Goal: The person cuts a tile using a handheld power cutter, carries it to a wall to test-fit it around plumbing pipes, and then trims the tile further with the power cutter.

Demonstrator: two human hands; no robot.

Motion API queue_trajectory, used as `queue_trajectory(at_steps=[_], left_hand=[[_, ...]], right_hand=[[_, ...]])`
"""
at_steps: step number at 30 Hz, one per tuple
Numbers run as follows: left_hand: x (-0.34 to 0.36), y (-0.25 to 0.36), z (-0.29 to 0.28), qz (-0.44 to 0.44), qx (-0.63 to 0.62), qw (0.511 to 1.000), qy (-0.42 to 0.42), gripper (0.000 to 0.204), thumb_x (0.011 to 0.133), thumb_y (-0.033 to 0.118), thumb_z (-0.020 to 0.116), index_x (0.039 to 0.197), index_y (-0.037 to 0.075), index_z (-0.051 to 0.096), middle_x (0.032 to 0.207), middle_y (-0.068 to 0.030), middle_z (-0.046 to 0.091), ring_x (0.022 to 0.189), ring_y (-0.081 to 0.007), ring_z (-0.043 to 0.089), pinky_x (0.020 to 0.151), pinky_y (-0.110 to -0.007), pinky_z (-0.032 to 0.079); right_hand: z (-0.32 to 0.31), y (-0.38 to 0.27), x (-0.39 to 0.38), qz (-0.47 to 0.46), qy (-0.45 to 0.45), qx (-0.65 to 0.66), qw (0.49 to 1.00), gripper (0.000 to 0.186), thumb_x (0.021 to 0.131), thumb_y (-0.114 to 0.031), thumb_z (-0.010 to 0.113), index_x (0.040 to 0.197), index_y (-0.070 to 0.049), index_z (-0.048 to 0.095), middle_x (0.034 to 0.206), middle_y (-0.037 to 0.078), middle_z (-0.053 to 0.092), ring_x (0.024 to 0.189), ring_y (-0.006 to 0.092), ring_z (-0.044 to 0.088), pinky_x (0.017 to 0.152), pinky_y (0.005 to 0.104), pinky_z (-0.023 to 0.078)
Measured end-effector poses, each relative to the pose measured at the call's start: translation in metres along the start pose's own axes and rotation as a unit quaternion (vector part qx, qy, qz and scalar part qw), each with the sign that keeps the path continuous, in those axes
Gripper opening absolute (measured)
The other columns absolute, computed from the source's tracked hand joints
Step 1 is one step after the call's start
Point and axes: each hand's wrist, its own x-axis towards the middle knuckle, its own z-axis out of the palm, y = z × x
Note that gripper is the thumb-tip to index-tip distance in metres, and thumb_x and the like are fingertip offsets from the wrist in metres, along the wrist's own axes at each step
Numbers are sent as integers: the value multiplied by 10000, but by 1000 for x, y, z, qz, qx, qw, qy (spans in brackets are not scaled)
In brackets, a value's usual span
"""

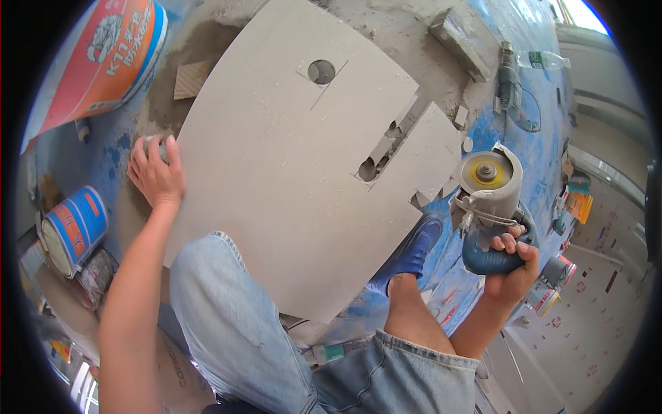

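A large beige tile [276,165] lies in front of me. It has a round hole near its far side, a long narrow slot at the right with pencil lines around it, and a jagged notch at its right edge. My right hand [514,252] grips the blue handle of a handheld tile cutter [493,196], raised beside the tile's right edge. Its round blade with a yellow middle faces up, apart from the tile. At the tile's left edge, my left hand [157,169] has its fingers curled over a small greyish thing, mostly hidden by them.
A large orange and red bucket [110,62] stands far left, with a smaller blue and orange can [76,228] nearer. A wood scrap [191,80], a concrete block [460,43], another power tool [509,83] and a plastic bottle [543,60] lie around. My blue shoe [412,252] is by the tile.
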Motion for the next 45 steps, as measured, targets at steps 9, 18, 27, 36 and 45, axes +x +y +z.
queue_trajectory(at_steps=[9, 18, 27, 36, 45], left_hand=[[-3, -3, 5, -3, -15, 1000, -5, 457, 948, 484, 428, 1159, 131, 626, 1355, -112, 472, 1294, -284, 386, 1109, -425, 217], [-1, -2, 4, 0, -17, 1000, -19, 450, 963, 466, 402, 1160, 125, 619, 1357, -115, 472, 1295, -290, 385, 1106, -411, 226], [-1, -2, 2, 10, -9, 1000, 6, 398, 963, 425, 444, 1132, 121, 638, 1327, -118, 502, 1248, -297, 436, 1073, -419, 272], [-4, 1, 2, 3, -20, 1000, 14, 391, 957, 423, 454, 1106, 119, 649, 1311, -125, 500, 1249, -294, 427, 1071, -435, 266], [-3, 4, -7, -2, -5, 1000, 20, 397, 961, 435, 443, 1133, 132, 633, 1290, -115, 523, 1245, -279, 439, 1066, -425, 272]], right_hand=[[-28, -17, 10, 40, -20, 15, 999, 319, 733, -44, 497, 1048, -4, 464, 913, 69, 475, 688, 119, 471, 698, 308, 413], [-44, -18, 34, 89, -25, 67, 993, 283, 753, -53, 498, 1025, 24, 489, 921, 83, 482, 681, 123, 471, 687, 309, 433], [-158, -26, 174, 173, 52, 293, 939, 138, 842, -76, 549, 896, 22, 469, 851, 120, 530, 775, 238, 524, 776, 389, 501], [-352, -24, 214, 211, 184, 221, 934, 340, 881, -175, 606, 1097, 74, 520, 989, 205, 601, 941, 341, 603, 837, 452, 553], [-209, 17, 94, -152, 160, -355, 908, 319, 871, -234, 648, 1075, 3, 586, 1006, 101, 634, 910, 175, 597, 808, 295, 477]])
